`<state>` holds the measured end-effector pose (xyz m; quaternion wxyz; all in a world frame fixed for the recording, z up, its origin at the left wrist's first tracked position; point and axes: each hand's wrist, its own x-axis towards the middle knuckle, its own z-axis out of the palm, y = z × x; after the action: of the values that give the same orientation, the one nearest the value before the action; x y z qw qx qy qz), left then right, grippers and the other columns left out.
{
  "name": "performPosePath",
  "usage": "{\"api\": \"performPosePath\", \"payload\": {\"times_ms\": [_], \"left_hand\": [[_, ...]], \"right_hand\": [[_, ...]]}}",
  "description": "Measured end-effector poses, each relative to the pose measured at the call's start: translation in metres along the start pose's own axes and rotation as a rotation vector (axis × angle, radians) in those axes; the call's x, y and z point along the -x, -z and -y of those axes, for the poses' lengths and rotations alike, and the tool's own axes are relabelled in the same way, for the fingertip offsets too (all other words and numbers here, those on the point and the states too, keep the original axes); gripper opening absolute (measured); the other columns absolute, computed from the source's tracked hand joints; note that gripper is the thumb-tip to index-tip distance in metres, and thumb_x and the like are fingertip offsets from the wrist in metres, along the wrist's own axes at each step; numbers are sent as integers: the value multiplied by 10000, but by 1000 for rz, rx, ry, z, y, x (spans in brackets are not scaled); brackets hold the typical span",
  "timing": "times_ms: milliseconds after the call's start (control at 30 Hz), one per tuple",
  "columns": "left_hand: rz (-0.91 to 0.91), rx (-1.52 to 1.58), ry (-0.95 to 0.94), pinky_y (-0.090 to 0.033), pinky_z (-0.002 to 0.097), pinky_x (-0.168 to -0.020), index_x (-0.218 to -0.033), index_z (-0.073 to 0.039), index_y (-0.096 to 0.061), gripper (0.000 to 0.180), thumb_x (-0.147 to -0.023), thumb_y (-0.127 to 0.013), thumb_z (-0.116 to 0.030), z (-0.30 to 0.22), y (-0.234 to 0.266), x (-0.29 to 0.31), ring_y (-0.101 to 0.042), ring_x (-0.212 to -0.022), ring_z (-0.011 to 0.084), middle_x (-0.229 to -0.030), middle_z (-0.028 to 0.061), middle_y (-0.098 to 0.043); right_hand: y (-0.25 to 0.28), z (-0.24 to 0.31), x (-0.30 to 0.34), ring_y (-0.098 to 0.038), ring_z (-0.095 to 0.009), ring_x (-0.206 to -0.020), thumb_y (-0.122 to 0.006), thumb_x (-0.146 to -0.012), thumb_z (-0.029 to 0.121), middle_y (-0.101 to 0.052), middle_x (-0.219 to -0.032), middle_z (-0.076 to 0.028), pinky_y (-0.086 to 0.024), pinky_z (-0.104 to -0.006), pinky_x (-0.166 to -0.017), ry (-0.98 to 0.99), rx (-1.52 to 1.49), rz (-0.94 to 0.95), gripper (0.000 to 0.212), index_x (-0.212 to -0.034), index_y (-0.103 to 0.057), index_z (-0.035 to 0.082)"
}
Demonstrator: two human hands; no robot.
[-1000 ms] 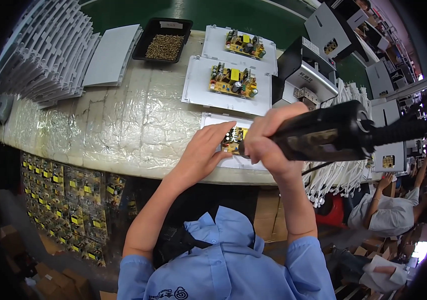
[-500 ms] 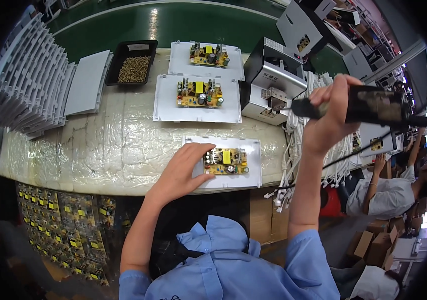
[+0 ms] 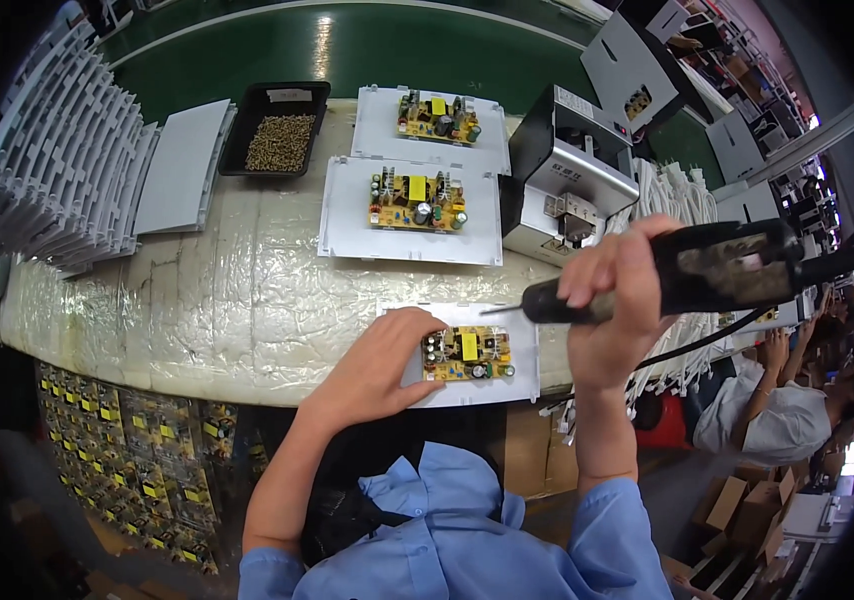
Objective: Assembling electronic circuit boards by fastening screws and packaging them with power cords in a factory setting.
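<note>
pointing left, the black screwdriver (image 3: 722, 268) stretches nearly side-to-side.

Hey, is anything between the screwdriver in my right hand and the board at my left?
Nothing visible stands between the black screwdriver in your right hand and the circuit board; your left hand sits at the board's left end, off to the side.

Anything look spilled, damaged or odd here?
Nothing looks spilled. What stands out is the power screwdriver in the right hand: its black casing bears a mottled, worn-looking patch.
</note>
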<state>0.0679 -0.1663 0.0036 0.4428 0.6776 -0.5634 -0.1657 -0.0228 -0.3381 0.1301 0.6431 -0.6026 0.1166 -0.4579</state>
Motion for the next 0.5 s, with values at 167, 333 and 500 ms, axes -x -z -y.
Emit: {"api": "performPosePath", "payload": {"times_ms": [167,333,500], "left_hand": [[-12,9,-9,-393,435,-1026,-1244,-28,-478,580,-755,-764,-154,1,-1,1,-488,-1182,372,-1213,178,-519],[-8,29,-17,-392,434,-1030,-1253,-33,-477,576,-762,-757,-144,2,0,2,-487,-1195,362,-1211,172,-520],[-8,40,-6,-393,431,-1027,-1256,-35,-477,577,-764,-757,-145,3,0,2,-490,-1192,358,-1217,166,-521]], "right_hand": [[-2,-9,13,-440,-134,-487,-540,-916,97,-423,-645,-39,-440,-303,-498,-77,77,92,193,-1057,-428,28],[1,-19,16,-431,-136,-438,-578,-886,115,-437,-634,-49,-439,-308,-464,-66,58,213,249,-1028,-381,59],[14,-31,7,-501,-146,-444,-692,-845,74,-467,-598,-32,-473,-311,-466,59,6,592,320,-968,-396,75]]}}
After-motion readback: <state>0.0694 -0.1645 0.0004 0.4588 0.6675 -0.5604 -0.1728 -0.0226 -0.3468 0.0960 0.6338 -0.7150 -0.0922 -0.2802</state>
